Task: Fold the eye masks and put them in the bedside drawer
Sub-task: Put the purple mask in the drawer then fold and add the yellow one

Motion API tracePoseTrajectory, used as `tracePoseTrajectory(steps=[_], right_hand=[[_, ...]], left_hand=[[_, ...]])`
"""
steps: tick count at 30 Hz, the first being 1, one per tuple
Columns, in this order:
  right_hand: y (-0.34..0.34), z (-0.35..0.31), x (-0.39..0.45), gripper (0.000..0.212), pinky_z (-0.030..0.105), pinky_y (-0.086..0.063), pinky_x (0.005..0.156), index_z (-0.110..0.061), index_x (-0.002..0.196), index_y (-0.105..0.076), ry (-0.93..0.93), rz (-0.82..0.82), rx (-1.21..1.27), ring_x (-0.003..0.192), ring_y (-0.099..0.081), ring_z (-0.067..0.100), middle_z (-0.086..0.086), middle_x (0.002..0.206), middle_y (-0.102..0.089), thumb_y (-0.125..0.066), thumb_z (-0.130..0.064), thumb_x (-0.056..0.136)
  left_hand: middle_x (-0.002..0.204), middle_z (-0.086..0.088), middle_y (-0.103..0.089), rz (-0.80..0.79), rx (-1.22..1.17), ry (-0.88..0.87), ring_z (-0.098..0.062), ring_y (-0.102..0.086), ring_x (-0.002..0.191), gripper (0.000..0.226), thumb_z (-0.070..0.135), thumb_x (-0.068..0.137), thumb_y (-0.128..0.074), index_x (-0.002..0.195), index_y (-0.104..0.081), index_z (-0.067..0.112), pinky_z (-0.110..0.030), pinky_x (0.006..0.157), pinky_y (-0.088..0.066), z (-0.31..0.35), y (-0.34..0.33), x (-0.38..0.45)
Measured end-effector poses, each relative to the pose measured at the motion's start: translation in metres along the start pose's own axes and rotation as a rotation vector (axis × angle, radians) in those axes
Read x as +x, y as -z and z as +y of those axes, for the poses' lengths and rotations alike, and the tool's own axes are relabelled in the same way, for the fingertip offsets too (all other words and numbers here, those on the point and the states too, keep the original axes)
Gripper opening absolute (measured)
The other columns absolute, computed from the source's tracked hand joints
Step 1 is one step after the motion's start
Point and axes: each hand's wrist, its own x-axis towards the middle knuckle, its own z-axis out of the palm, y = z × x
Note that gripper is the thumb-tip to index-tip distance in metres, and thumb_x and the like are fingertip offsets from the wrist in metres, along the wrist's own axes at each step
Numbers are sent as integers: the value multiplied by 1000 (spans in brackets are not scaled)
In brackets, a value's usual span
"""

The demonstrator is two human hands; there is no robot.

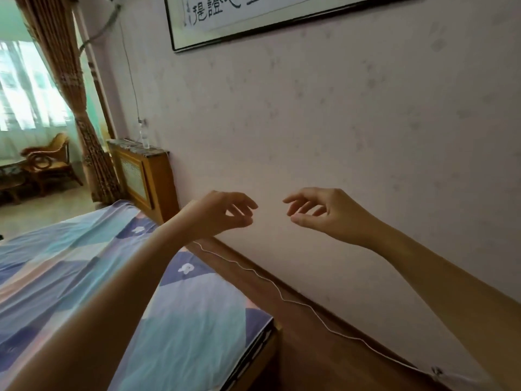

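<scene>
Both arms are stretched out in front of me, raised before the pale wall. My left hand (225, 211) is at centre, fingers loosely curled and apart, holding nothing. My right hand (324, 211) faces it a short gap away, fingers also apart and empty. No eye mask and no bedside drawer shows in the head view.
A bed with a blue patterned sheet (84, 277) fills the lower left. A thin white cord (282, 294) runs along the wooden ledge (296, 320) by the wall. A wooden radiator cover (146, 176) stands behind, with a curtain (81, 108) and a chair (48, 159) at the far left. A framed calligraphy (253, 15) hangs above.
</scene>
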Motion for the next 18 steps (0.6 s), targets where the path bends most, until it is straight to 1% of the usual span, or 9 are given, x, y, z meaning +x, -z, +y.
tracePoseTrajectory(steps=[4,8,12,15,18], right_hand=[[18,46,28,28,29,-55,85,-29,115,-62,-22,2,-1,93,-63,0,-15,98,-68,-65,-27,87],[36,100,58,29,31,-56,85,-30,116,-62,-16,-17,-4,93,-63,0,-16,99,-68,-64,-27,87],[63,162,92,28,31,-55,86,-31,115,-62,16,-59,-1,93,-63,0,-16,99,-68,-64,-28,87],[88,209,119,28,31,-55,87,-30,115,-62,37,-88,10,92,-63,0,-15,99,-68,-64,-27,87],[103,250,147,28,29,-55,86,-30,114,-62,64,-135,4,92,-63,1,-14,99,-68,-65,-26,87]], left_hand=[[111,16,-66,3,2,-7,3,-63,98,32,34,89,-62,121,-59,30,-11,82,-46,-7,-17,57],[111,17,-65,3,5,4,3,-62,99,33,34,89,-62,121,-59,30,-11,81,-45,-12,-37,117],[111,17,-66,-17,9,35,3,-62,99,34,33,88,-63,121,-59,30,-17,87,-49,-13,-55,178],[111,16,-66,3,-5,73,3,-63,99,35,32,88,-64,122,-59,28,-9,78,-45,-13,-66,225],[110,16,-66,18,-11,111,5,-63,97,34,33,88,-64,121,-59,29,-10,77,-47,-16,-77,262]])
